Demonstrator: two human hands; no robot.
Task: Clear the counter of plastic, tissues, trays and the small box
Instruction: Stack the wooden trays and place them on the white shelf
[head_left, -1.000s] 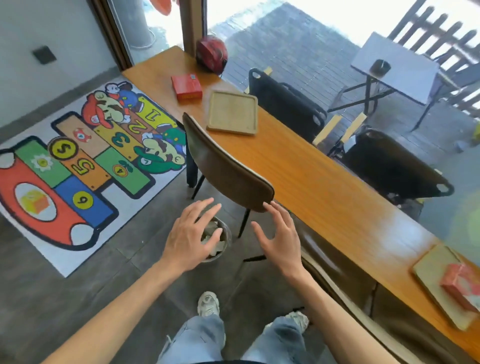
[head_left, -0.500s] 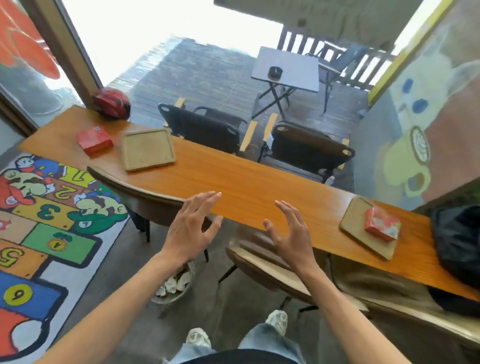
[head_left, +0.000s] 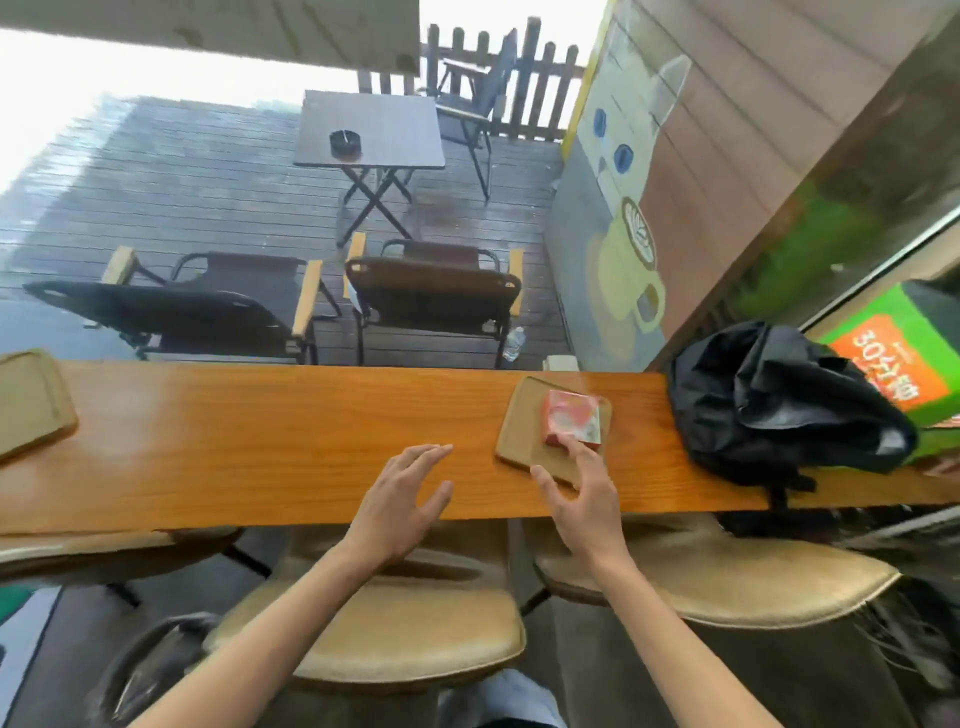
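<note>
A tan tray (head_left: 524, 426) lies on the long wooden counter (head_left: 270, 436), right of centre. A small red and pink box (head_left: 571, 417) sits on that tray. My right hand (head_left: 582, 493) hovers over the tray's near edge, fingers spread, with a fingertip at the box's near side. My left hand (head_left: 402, 499) is open over the counter to the left of the tray and holds nothing. A second tan tray (head_left: 28, 402) lies at the counter's far left, partly cut off by the frame.
A black bag (head_left: 779, 400) slumps on the counter's right end. Tan padded stools (head_left: 395, 629) stand below the near edge, with a wire bin (head_left: 150, 665) on the floor at lower left. Behind the counter is a window onto a deck with chairs.
My view has swung right from the floor bin to the counter's right part. Both open hands rose over the counter, and my right hand has reached the tray with the box.
</note>
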